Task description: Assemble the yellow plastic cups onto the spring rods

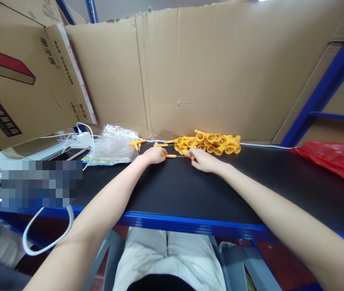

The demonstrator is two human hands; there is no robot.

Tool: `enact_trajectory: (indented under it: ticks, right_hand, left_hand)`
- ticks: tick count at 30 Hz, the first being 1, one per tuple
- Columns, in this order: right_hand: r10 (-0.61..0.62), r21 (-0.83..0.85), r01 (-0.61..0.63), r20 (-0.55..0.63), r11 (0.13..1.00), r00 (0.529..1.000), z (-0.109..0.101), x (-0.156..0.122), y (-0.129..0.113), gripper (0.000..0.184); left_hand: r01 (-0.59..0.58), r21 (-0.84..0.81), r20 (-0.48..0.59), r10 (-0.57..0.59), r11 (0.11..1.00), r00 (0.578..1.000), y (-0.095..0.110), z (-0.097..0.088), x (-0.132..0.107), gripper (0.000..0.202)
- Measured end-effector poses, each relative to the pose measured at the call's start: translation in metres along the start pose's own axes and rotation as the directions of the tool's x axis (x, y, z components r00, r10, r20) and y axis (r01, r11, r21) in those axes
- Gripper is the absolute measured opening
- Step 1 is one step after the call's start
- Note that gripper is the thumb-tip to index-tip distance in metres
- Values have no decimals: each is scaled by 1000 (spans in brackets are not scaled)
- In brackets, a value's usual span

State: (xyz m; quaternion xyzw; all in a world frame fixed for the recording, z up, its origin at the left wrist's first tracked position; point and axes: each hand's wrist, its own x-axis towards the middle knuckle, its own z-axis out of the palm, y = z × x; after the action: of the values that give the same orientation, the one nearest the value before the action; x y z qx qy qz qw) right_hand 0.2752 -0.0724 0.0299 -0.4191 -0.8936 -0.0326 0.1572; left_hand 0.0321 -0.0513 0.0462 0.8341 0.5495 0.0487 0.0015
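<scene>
On the black tabletop, my left hand (155, 155) is closed around one end of a yellow piece with a twisted shaft (170, 156). A thin black-and-white spiral (180, 156) runs from that shaft toward my right hand (204, 161). The fingers of my right hand are closed on a yellow cup-ended piece (187, 153) at the front of a pile of similar yellow cup-ended pieces (217, 142). Behind my left hand lie a yellow T-shaped handle (136, 143) with a dark spiral and another yellow twisted shaft (162, 144). My fingers partly cover what they grip.
A clear plastic bag (111, 146) lies to the left, beside a white charger (83, 140) with cables. A red plastic bag (336, 161) is at the right. Cardboard (220, 72) stands behind the table, and a blue rail (175, 223) edges its front.
</scene>
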Motion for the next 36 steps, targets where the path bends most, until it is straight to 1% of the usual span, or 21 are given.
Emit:
enact_trajectory:
  ticks: [4,6,8,13,17,22,24,27,30,33,36]
  right_hand:
    - [129,-14,-128,27,992,991,-5,-2,1,34]
    - [189,-63,-186,52,980,980,-8,-3,3,37]
    - [219,-99,-212,67,972,973,-9,-3,7,37]
    - [183,-64,-178,77,982,980,-5,-1,16,36]
    - [137,-24,-136,61,990,989,-3,0,18,35]
    - [215,-57,-210,100,976,971,-7,-2,17,35]
    - [190,-38,-187,95,982,977,-8,-2,18,33]
    - [90,5,-90,54,996,994,-6,-2,17,28]
    - [-7,37,6,18,999,1000,-1,0,13,25]
    - [-75,67,77,-32,995,997,4,2,9,29]
    - [-100,36,103,-64,994,993,7,2,8,31]
  left_hand:
    - [-24,-44,11,25,999,1000,2,2,0,38]
    - [-31,-62,22,32,998,999,2,3,0,40]
    - [-37,-66,27,39,997,999,2,3,-1,40]
    - [-42,-69,5,43,997,999,2,4,-1,39]
    - [-48,-78,4,48,996,999,2,5,0,40]
    - [-38,-62,-1,38,997,999,3,5,-1,39]
    - [-30,-54,0,30,998,1000,4,4,-1,39]
    - [-16,-48,3,16,999,1000,5,3,-2,39]
    - [-21,-49,-3,21,999,1000,6,3,-2,39]
    - [-99,-93,-39,96,991,995,8,5,-2,38]
    - [-173,-156,-98,159,973,982,12,6,-2,35]
